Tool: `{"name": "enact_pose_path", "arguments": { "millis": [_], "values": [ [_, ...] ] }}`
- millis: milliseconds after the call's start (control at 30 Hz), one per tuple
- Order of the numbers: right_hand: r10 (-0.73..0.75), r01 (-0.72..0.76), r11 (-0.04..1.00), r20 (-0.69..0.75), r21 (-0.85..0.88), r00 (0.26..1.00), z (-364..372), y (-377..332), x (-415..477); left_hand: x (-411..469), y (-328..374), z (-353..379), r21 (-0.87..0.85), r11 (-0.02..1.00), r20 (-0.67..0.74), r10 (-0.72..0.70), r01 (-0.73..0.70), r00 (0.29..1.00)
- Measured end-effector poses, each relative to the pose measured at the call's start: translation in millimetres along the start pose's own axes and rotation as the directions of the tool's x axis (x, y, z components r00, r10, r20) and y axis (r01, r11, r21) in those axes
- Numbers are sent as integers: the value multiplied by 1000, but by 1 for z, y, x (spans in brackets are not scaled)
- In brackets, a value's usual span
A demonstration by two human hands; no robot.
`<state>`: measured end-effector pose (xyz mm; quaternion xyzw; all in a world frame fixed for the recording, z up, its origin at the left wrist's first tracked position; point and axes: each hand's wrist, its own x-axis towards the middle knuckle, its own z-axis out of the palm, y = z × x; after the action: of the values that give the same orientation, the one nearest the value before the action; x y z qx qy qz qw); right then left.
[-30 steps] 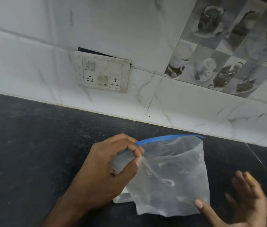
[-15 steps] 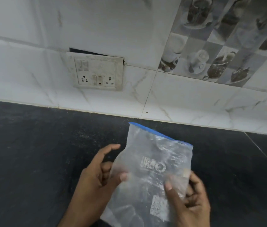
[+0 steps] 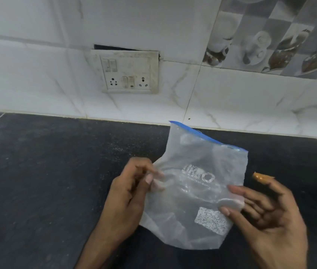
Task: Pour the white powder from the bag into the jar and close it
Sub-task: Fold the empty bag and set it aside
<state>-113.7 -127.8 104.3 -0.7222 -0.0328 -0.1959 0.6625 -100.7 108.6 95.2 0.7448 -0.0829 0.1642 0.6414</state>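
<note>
A clear plastic zip bag [image 3: 198, 183] with a blue strip along its top edge is held upright above the dark counter. It looks flat, with only a dusty film inside; printed marks show on its front. My left hand [image 3: 128, 193] pinches the bag's left edge between thumb and fingers. My right hand [image 3: 260, 212] holds the right edge, thumb on the front and fingers behind. No jar or lid is in view.
The black stone counter [image 3: 46, 181] carries a scatter of white specks near the wall. A white tiled wall with a switch and socket plate [image 3: 126, 74] stands behind. Patterned tiles [image 3: 270, 45] are at the upper right.
The bag went from hanging sideways in my left hand to upright and flat. My right hand came in and took its right edge. The white thing under the bag has left view.
</note>
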Motion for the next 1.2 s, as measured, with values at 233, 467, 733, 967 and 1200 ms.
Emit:
{"name": "enact_pose_path", "arguments": {
  "millis": [233, 467, 733, 967, 1200],
  "values": [
    [85, -77, 994, 108, -81, 990, -11, -8, 4, -1, -9, 1, 136, 989, 93, -69, 56, 993],
    [-43, 238, 741, 309, -628, 950, -18, -21, 11, 1, -10, 3, 361, 931, 140, 0, -51, 990],
    [309, 25, 863, 566, -505, 764, 7, -27, 7, 1, 3, 14, -283, 921, 349, -162, 269, 923],
    [402, -407, 913, 113, 25, 908, 33, -1, -21, -13, -22, 29, -489, 652, 511, -324, 580, 796],
    [436, -472, 873, 236, 125, 868, 6, 18, -33, -36, -34, 34, -307, 819, 347, -378, 484, 859]
  ]
}}
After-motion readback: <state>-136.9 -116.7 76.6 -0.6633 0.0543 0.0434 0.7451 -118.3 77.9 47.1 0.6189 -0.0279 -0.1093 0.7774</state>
